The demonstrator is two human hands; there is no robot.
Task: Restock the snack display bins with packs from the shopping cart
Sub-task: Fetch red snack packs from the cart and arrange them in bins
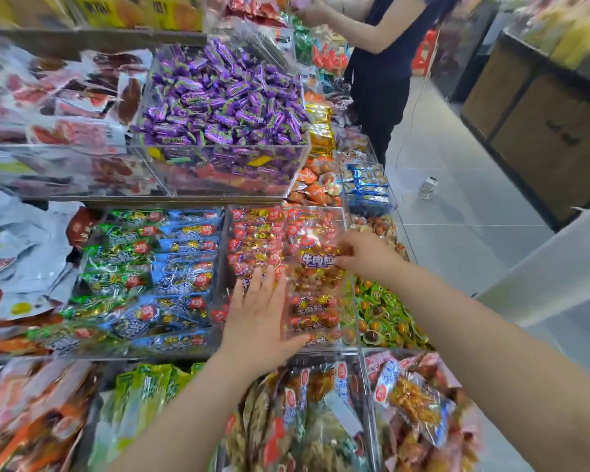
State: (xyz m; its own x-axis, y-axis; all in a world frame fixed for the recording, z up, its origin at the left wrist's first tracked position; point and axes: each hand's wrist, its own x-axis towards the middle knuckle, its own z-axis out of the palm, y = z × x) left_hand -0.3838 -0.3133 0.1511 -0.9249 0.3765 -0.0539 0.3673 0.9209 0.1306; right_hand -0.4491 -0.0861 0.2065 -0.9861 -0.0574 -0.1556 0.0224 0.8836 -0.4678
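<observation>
Right grip (365,255) is clamped on the right edge of a clear beef-snack pack (315,267) — fingers curled over the film next to the blue label. The thumb is hidden, so I can't tell how deep the pinch goes. Left grip (261,313) is apart, fingers straight, palm flat on the stocked packs (252,240) near the front-left of the bin (224,233). The held pack sits over the right half of the bin, about mid-depth, roughly flat on the stack. I can't tell if its weight is fully down. It runs left and toward the front edge from the right grip, with its left edge just beside the left grip. Handling, my read: a light, soft pouch of loose wrapped pieces in glossy film, so slippery. The contents would likely slump to the low end if it's lifted by one corner. Not fragile, but it will probably slide on its neighbours. Best hold looks like a side seam, or across the width with fingers spread — the other hand flattening the row. The bin looks nearly full up to its back edge. Blue and green packs (157,267) fill the bin to the left, green-wrapped pieces (385,311) the one to the right. Cart is not in view.
</observation>
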